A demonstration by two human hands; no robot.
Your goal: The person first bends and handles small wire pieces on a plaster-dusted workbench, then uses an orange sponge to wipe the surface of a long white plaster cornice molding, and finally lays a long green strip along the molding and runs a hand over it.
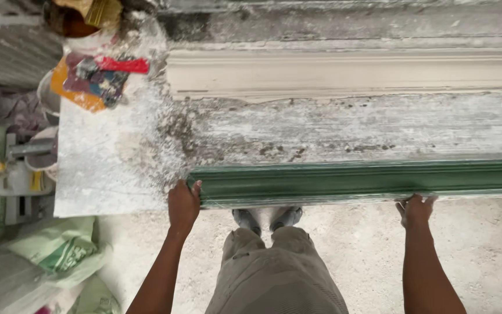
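A long green moulding form (367, 181) lies lengthwise along the near edge of a plaster-caked workbench (344, 125), and everything else here is placed from it. The left hand (183, 204) is wrapped around the form's left end, fingers curled over the end corner and thumb side against its near face, so it is closed on the form; the right hand (416, 209) sits further along the same near edge, fingers hooked up under the lower lip of the form (whether the thumb also presses on it cannot be told from this angle); both forearms reach up from the bottom of the view.

Beyond the form, across a band of grey, stained bench top, a pale cast cornice strip (350, 72) lies parallel to it, well apart. To the left of the form's end, a whitish, dust-covered board (108, 163) covers the bench corner, just beside the left hand. Further off past that board stands a bucket with a colourful printed sheet (91, 81) over it, and a brush (97, 11) rests in a dark pot above that. Below the form, on the near side, the person's grey shoes (267, 218) and tan trousers (274, 273) show over a dusty concrete floor (483, 244); to the lower left of the form lie pale green sacks (59, 250).
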